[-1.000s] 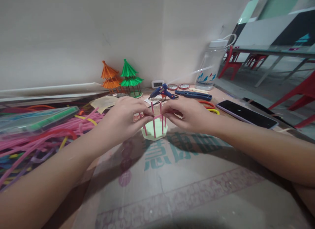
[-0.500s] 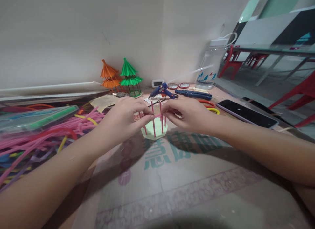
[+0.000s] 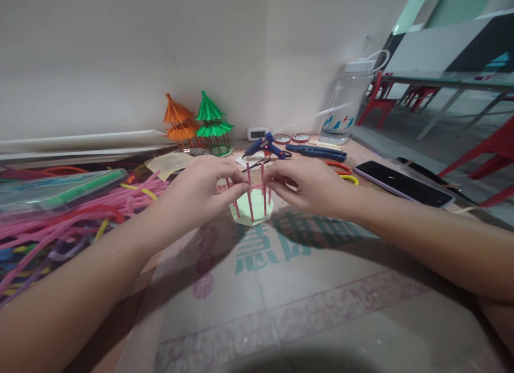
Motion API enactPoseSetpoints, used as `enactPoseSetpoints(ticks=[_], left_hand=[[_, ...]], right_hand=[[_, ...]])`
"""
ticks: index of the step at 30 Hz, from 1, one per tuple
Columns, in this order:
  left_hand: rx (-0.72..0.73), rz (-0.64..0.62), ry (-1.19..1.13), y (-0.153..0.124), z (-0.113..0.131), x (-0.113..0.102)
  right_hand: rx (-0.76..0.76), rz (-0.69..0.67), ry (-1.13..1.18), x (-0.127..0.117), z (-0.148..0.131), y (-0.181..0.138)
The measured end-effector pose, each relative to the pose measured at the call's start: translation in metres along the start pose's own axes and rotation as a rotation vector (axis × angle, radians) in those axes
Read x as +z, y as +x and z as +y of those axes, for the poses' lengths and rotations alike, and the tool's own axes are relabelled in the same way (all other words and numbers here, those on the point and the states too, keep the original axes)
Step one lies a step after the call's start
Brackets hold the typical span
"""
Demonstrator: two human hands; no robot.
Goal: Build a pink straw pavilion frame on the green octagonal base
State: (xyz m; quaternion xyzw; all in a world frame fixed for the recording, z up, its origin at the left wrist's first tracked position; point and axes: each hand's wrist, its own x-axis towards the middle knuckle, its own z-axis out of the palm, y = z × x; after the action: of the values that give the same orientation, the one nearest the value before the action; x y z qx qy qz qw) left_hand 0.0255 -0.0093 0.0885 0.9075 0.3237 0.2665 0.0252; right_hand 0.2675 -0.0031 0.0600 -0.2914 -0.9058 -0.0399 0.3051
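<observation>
Head: left hand (image 3: pixel 201 190), right hand (image 3: pixel 310 185) on crossbar (image 3: pixel 256 187)

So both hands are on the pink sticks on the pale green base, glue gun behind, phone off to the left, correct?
One slip: the phone lies to the right, not the left; the head view shows it. The rest holds: left hand and right hand pinch the pink sticks on the pale green base, glue gun behind.

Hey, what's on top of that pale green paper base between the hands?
Thin pink sticks stand upright on the base. The left hand and right hand pinch a pink crosspiece between them. The left hand covers the base's left edge.
</observation>
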Motion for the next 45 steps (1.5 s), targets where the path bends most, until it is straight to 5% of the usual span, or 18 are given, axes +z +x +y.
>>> enactPoseSetpoints(ticks=[17, 45], left_hand=[[0.038, 0.007, 0.047, -0.0009, -0.0034, 0.0004], [0.064, 0.022, 0.061, -0.0006, -0.0043, 0.0023]], right_hand=[[-0.013, 0.016, -0.061, -0.0018, -0.0037, 0.0002], [0.139, -0.025, 0.171, 0.0001, -0.0014, 0.0033]])
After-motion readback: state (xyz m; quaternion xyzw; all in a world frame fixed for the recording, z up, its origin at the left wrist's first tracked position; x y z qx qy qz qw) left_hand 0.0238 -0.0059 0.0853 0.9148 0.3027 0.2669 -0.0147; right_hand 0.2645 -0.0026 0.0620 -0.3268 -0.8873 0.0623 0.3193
